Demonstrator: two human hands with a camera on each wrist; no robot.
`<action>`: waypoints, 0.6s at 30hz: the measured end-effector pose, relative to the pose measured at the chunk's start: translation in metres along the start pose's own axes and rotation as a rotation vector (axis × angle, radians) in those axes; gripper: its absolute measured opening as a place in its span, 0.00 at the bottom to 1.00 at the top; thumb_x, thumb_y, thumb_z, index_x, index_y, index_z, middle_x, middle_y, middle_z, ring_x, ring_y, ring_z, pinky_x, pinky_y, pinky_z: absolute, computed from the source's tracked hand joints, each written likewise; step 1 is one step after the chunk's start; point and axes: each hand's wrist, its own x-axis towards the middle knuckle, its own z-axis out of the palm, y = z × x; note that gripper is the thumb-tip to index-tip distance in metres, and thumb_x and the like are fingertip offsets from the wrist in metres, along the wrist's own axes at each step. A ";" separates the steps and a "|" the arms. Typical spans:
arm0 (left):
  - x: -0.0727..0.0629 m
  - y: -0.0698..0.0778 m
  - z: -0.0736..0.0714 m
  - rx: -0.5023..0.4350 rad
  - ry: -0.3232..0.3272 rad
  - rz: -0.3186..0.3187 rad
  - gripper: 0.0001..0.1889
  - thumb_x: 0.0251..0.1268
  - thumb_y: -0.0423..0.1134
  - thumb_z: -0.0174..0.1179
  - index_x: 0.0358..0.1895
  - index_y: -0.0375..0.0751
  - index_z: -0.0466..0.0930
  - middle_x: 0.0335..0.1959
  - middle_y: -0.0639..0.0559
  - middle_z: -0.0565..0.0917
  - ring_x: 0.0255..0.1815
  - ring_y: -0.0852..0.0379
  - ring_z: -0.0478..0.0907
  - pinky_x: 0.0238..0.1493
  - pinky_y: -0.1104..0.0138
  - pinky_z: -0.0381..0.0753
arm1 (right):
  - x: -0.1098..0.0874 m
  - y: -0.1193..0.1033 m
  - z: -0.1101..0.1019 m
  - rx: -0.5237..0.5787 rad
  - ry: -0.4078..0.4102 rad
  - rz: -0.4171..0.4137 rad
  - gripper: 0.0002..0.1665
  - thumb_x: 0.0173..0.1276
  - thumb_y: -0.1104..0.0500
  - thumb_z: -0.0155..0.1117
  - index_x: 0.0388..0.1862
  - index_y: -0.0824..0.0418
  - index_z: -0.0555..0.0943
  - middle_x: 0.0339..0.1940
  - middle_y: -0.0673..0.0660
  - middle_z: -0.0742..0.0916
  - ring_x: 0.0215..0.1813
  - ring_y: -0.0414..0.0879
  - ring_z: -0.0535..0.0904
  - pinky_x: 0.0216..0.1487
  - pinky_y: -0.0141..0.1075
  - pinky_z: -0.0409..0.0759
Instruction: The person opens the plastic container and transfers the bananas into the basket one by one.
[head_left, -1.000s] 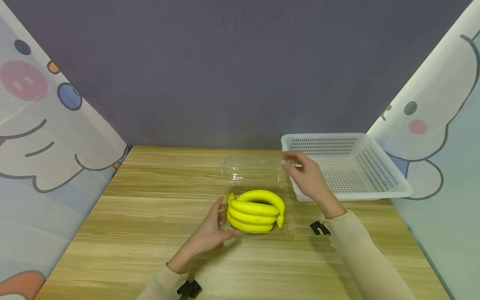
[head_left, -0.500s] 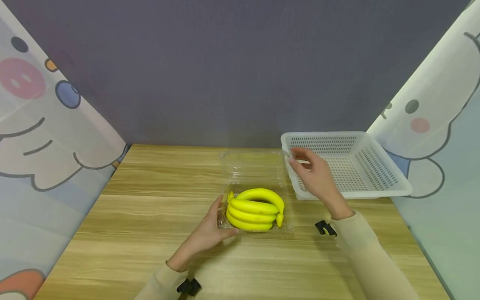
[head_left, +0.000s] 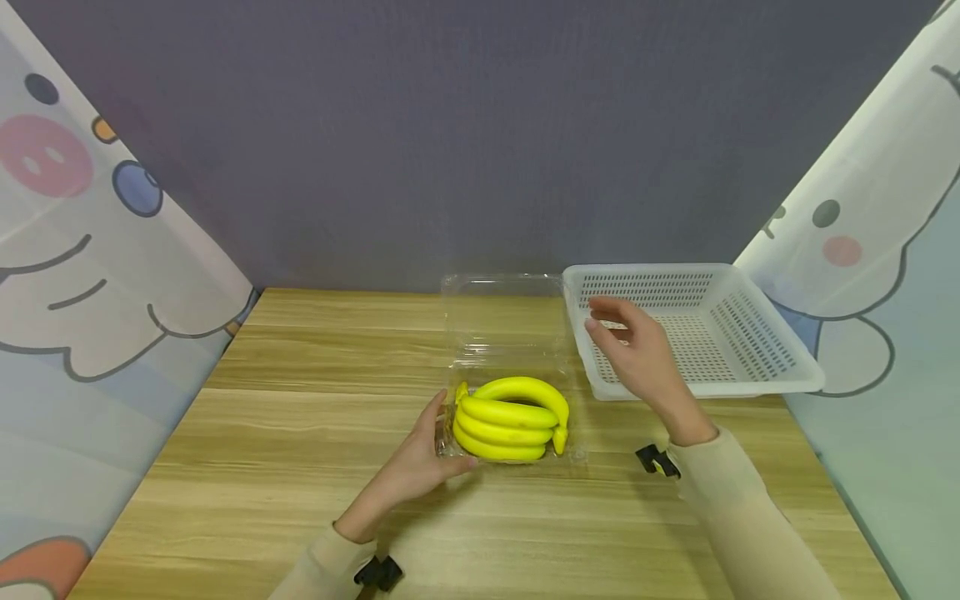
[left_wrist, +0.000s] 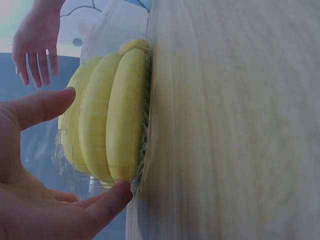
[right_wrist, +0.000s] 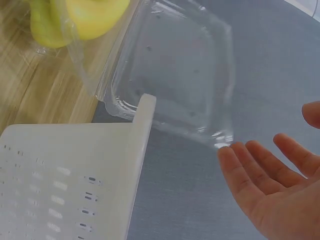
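Observation:
Inside a clear plastic clamshell box (head_left: 579,454) lies a bunch of yellow bananas (head_left: 504,435). My left hand (head_left: 415,465) grips the box's near left corner, thumb along the front and fingers at the left end; in the left wrist view, fingertips (left_wrist: 119,192) meet the box's end beside the bananas. The raised clear lid (right_wrist: 172,65) shows at the far side of the box, against the grey wall in the right wrist view. My right hand (head_left: 637,350) holds nothing, its fingers loosely bent close to the lid's right corner and overlapping the basket in the head view.
A white perforated basket (head_left: 765,390) stands at the back right, its left rim close to the lid. Behind the wooden table (head_left: 300,400) rises a grey wall (head_left: 480,150). Cartoon-printed panels (head_left: 840,300) flank both sides.
My right hand has let go of the lid's corner and drawn off to the right. The lid's far edge now appears higher in the head view. The left hand and bananas stay in place.

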 end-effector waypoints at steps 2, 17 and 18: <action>0.000 0.000 0.000 0.001 0.000 0.001 0.62 0.56 0.49 0.77 0.83 0.43 0.38 0.80 0.36 0.53 0.73 0.32 0.64 0.65 0.38 0.70 | -0.001 0.000 0.000 0.002 0.001 0.001 0.24 0.79 0.54 0.59 0.67 0.65 0.77 0.64 0.61 0.82 0.64 0.56 0.78 0.58 0.46 0.78; 0.000 0.001 0.000 0.003 -0.007 0.001 0.62 0.56 0.50 0.76 0.83 0.41 0.37 0.80 0.36 0.54 0.72 0.33 0.64 0.62 0.41 0.75 | -0.009 -0.002 0.006 -0.020 -0.023 -0.026 0.21 0.77 0.56 0.61 0.63 0.65 0.79 0.62 0.61 0.84 0.62 0.59 0.79 0.58 0.54 0.79; 0.000 0.001 0.000 0.004 -0.007 0.001 0.62 0.56 0.50 0.76 0.83 0.41 0.37 0.80 0.36 0.54 0.72 0.33 0.64 0.62 0.41 0.74 | -0.009 -0.003 0.006 -0.020 -0.026 -0.030 0.21 0.77 0.56 0.61 0.63 0.65 0.79 0.61 0.62 0.84 0.61 0.60 0.79 0.58 0.55 0.79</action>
